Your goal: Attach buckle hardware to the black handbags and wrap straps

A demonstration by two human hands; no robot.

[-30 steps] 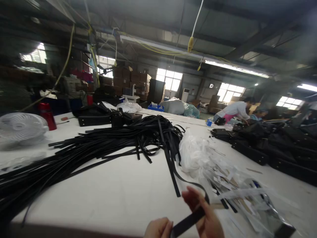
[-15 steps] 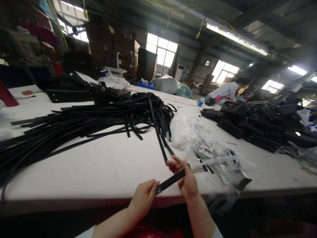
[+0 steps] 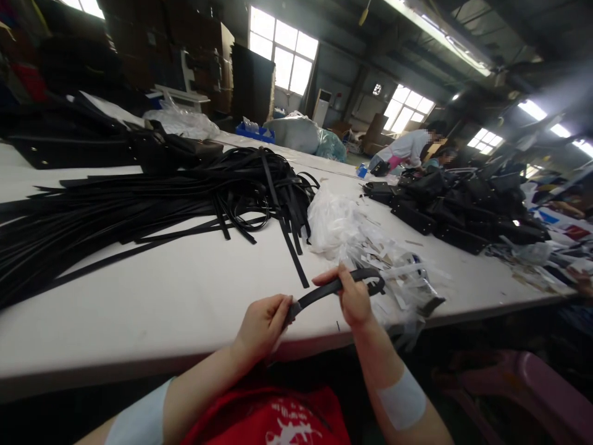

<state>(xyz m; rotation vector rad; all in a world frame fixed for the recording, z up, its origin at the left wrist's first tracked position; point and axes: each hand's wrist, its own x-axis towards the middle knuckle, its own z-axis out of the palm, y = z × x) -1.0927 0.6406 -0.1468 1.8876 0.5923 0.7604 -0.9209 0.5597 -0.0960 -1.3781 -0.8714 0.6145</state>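
Observation:
A black strap (image 3: 319, 293) stretches between my two hands above the table's front edge. My left hand (image 3: 265, 321) pinches one end between thumb and fingers. Farther along, my right hand (image 3: 353, 295) grips the strap, its index finger pointing left. Past the right hand, the strap curves round into a loop. Beyond my hands lies a big pile of long black straps (image 3: 152, 198), with several ends hanging toward me. One loose strap end (image 3: 296, 262) rests on the tabletop just beyond my hands.
The white table (image 3: 185, 296) runs left to right. Clear plastic and scraps (image 3: 338, 222) lie to the right of the straps. Black bags (image 3: 463, 210) are heaped at the right, others (image 3: 78, 139) at the back left. A co-worker (image 3: 405, 148) bends over the far side. A pink stool (image 3: 551, 383) stands lower right.
The strap was straight and short between my hands; now it bows, with a loop showing beyond my right hand. My right hand has closed more around it. The view has shifted.

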